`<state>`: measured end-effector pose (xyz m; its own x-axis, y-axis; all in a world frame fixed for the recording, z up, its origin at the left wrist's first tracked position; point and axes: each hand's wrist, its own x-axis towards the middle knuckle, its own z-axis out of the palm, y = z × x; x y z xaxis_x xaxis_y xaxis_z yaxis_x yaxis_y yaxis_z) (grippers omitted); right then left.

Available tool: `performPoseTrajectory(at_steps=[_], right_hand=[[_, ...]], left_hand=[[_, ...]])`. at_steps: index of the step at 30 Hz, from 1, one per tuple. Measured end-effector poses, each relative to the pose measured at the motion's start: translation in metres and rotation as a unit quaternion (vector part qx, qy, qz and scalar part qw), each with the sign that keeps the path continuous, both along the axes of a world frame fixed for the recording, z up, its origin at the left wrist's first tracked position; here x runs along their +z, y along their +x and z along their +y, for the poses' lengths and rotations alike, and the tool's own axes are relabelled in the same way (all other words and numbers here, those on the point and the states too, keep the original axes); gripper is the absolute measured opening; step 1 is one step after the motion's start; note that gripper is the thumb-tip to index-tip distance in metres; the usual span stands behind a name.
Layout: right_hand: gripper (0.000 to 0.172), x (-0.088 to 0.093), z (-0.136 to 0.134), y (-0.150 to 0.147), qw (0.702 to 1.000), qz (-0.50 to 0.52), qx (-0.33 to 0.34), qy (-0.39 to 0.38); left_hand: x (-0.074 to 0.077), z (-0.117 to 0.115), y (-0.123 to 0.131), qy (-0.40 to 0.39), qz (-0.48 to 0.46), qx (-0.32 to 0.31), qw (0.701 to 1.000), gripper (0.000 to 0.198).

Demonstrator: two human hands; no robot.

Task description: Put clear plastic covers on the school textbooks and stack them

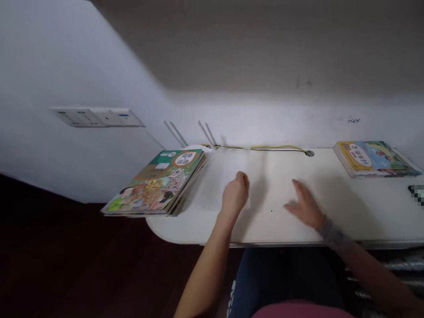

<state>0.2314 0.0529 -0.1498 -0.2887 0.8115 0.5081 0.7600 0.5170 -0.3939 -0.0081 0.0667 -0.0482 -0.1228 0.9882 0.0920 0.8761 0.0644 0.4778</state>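
My left hand (234, 193) is closed, fingers curled in, above the white desktop (281, 225). Whatever it may hold is hidden by the fingers. Around and behind that hand lies a faint, pale translucent sheet (212, 187), its right edge showing just beside the fist; I cannot tell whether the fingers grip it. My right hand (305, 206) hovers farther right over the desk, thumb and fingers apart, slightly blurred and holding nothing. On its wrist is a grey band (333, 232). A stack of picture-covered textbooks (155, 183) rests left of my left hand, overhanging the desk's rounded edge.
A second book stack (372, 159) sits at the back right, near a partly pixelated dark object (418, 194). Behind the left books stands a white router-like device with several antennas (207, 132). A yellow and black cable (274, 147) runs along the wall to a hole (309, 153).
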Motion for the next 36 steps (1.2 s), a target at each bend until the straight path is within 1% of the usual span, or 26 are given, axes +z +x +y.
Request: performPoseTrajectory(at_steps=[1,2,3,4,5,6,7,8,9,10,11,12,13,15,16,17,19,21,23,28,30,31,33,34,36], right_hand=[[0.092,0.002,-0.014,-0.026,1.000,0.025,0.008,-0.016],[0.102,0.004,-0.026,-0.048,0.998,0.050,0.005,-0.026],[0.106,0.006,-0.035,-0.064,0.997,0.078,-0.010,-0.023],[0.104,0.007,-0.041,-0.073,0.993,0.110,-0.041,-0.012],[0.097,0.010,-0.044,-0.074,0.989,0.133,-0.068,0.002],[0.088,0.013,-0.044,-0.069,0.985,0.147,-0.093,0.023],[0.077,0.017,-0.043,-0.058,0.981,0.150,-0.113,0.048],[0.068,0.021,-0.042,-0.044,0.978,0.145,-0.127,0.076],[0.060,0.027,-0.040,-0.028,0.977,0.129,-0.135,0.107],[0.057,0.032,-0.039,-0.012,0.973,0.117,-0.143,0.137],[0.055,0.036,-0.039,0.001,0.972,0.102,-0.143,0.155],[0.054,0.040,-0.040,0.011,0.975,0.077,-0.132,0.159],[0.054,0.043,-0.041,0.018,0.981,0.042,-0.112,0.150],[0.051,0.043,-0.045,0.021,0.992,-0.051,-0.056,0.097],[0.050,0.040,-0.047,0.020,0.993,-0.097,-0.029,0.061],[0.048,0.036,-0.048,0.018,0.990,-0.135,-0.009,0.025],[0.046,0.025,-0.049,0.015,0.982,-0.183,0.003,-0.035],[0.047,0.013,-0.051,0.020,0.975,-0.208,-0.010,-0.072],[0.047,0.004,-0.053,0.033,0.970,-0.224,-0.028,-0.090],[0.046,-0.010,-0.059,0.083,0.962,-0.249,-0.062,-0.098],[0.047,-0.013,-0.059,0.098,0.960,-0.254,-0.067,-0.101],[0.047,-0.014,-0.058,0.103,0.959,-0.257,-0.065,-0.101],[0.047,-0.015,-0.054,0.106,0.960,-0.258,-0.065,-0.086],[0.047,-0.014,-0.051,0.104,0.962,-0.257,-0.068,-0.071],[0.047,-0.011,-0.046,0.094,0.966,-0.249,-0.067,-0.033]], left_hand=[[0.009,-0.007,0.014,0.042,-0.056,-0.022,0.997,0.026],[0.018,-0.015,0.026,0.083,-0.114,-0.051,0.989,0.025],[0.028,-0.025,0.036,0.121,-0.175,-0.074,0.974,0.025],[0.037,-0.035,0.043,0.157,-0.240,-0.084,0.954,0.025],[0.044,-0.044,0.045,0.189,-0.303,-0.085,0.930,0.025],[0.049,-0.051,0.044,0.219,-0.358,-0.073,0.905,0.025],[0.051,-0.057,0.038,0.244,-0.403,-0.053,0.881,0.025],[0.049,-0.059,0.030,0.261,-0.435,-0.028,0.861,0.025],[0.043,-0.060,0.020,0.269,-0.456,0.000,0.848,0.025],[0.034,-0.058,0.009,0.267,-0.468,0.026,0.842,0.025],[0.021,-0.056,-0.002,0.251,-0.469,0.050,0.845,0.025],[0.006,-0.053,-0.013,0.226,-0.464,0.069,0.854,0.026],[-0.011,-0.050,-0.024,0.190,-0.445,0.084,0.871,0.027],[-0.042,-0.048,-0.041,0.117,-0.369,0.121,0.914,0.029],[-0.055,-0.049,-0.048,0.088,-0.323,0.133,0.933,0.030],[-0.065,-0.049,-0.053,0.062,-0.273,0.136,0.950,0.030],[-0.075,-0.051,-0.059,0.018,-0.169,0.122,0.978,0.030],[-0.077,-0.050,-0.059,-0.020,-0.081,0.095,0.992,0.031],[-0.075,-0.048,-0.051,-0.048,-0.022,0.071,0.996,0.034],[-0.076,-0.042,-0.011,-0.079,0.063,-0.004,0.995,0.038],[-0.075,-0.041,-0.001,-0.078,0.090,-0.016,0.993,0.038],[-0.073,-0.039,0.001,-0.071,0.103,-0.016,0.992,0.038],[-0.063,-0.033,-0.007,-0.034,0.129,-0.012,0.991,0.038],[-0.056,-0.027,-0.017,-0.005,0.146,-0.006,0.989,0.038],[-0.037,-0.012,-0.048,0.053,0.184,0.016,0.981,0.038]])
